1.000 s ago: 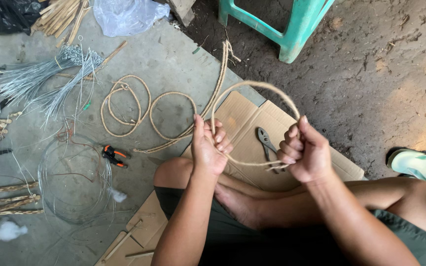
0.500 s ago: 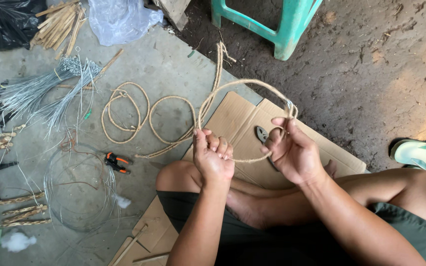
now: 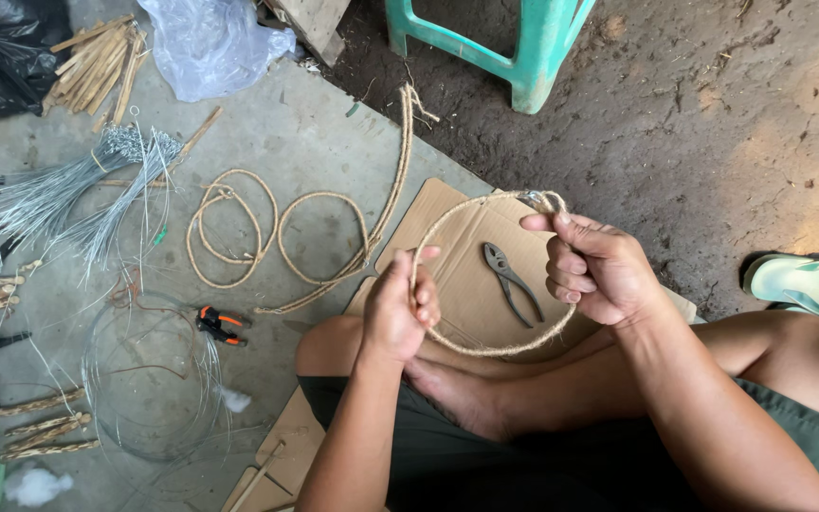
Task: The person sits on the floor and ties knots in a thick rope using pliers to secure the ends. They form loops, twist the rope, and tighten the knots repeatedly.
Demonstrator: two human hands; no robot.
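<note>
grey pliers (image 3: 512, 283) lie on flattened cardboard (image 3: 462, 237). orange-handled cutters (image 3: 218, 324) rest on the concrete floor (image 3: 315, 133) near loose wire coils (image 3: 149, 384), beside spare twine-wrapped rings (image 3: 277, 237). a bundle of straight wires (image 3: 68, 194), wooden sticks (image 3: 97, 62), a clear plastic bag (image 3: 210, 43), a green stool (image 3: 514, 47) and a green sandal (image 3: 808, 284) lie around.

Person: bare arms, no sleeves visible. Left hand (image 3: 398, 313), right hand (image 3: 599, 267) ungloved, no rings. Dark green shorts (image 3: 485, 455). Bare legs, foot (image 3: 457, 391) unshod.
</note>
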